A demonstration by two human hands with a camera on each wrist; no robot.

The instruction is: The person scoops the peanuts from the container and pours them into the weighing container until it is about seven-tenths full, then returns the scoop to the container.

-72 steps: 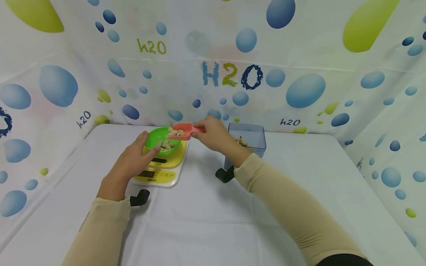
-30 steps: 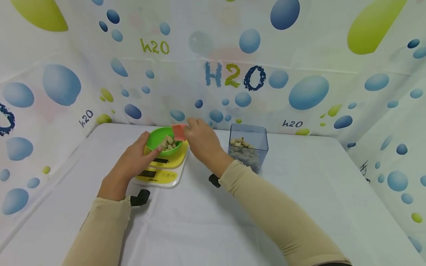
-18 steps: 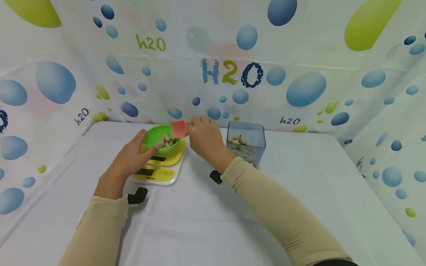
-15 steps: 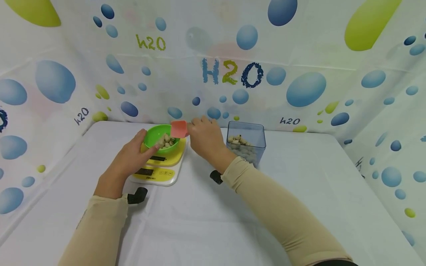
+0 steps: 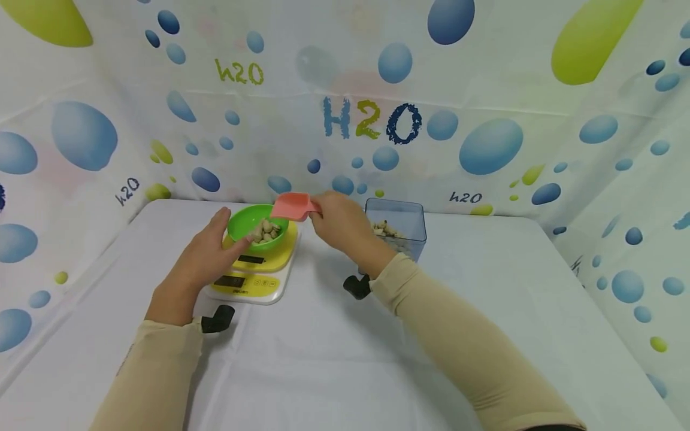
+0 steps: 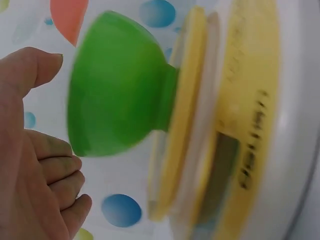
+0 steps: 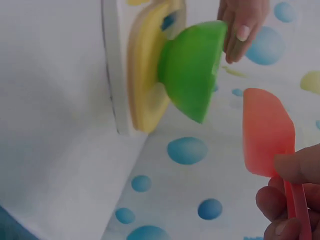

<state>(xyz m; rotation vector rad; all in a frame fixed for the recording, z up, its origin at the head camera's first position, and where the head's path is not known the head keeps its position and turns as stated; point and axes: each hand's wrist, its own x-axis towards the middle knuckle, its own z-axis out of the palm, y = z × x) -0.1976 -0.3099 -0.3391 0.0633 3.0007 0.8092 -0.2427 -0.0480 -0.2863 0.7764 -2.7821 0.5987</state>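
Observation:
A green bowl (image 5: 242, 220) (image 6: 115, 85) (image 7: 192, 70) holding pale nuts (image 5: 266, 230) stands on a yellow and white kitchen scale (image 5: 245, 281) (image 6: 250, 125) (image 7: 142, 85). My left hand (image 5: 207, 254) (image 6: 30, 165) lies against the bowl's near left side, thumb tip at its rim and fingers fairly straight. My right hand (image 5: 336, 224) (image 7: 290, 200) pinches the handle of a pink scoop (image 5: 291, 206) (image 7: 266, 132). The scoop hangs just above the bowl's right rim, and I see no nuts in it.
A clear square container (image 5: 401, 218) partly filled with the same nuts stands right of the scale, behind my right wrist. White cloth (image 5: 334, 359) covers the table. Bubble-print curtains close off the back and both sides.
The scoop carried nuts over the bowl, tipped them in, and has now lifted slightly up and to the right. More nuts lie in the bowl. My left hand stayed at the bowl.

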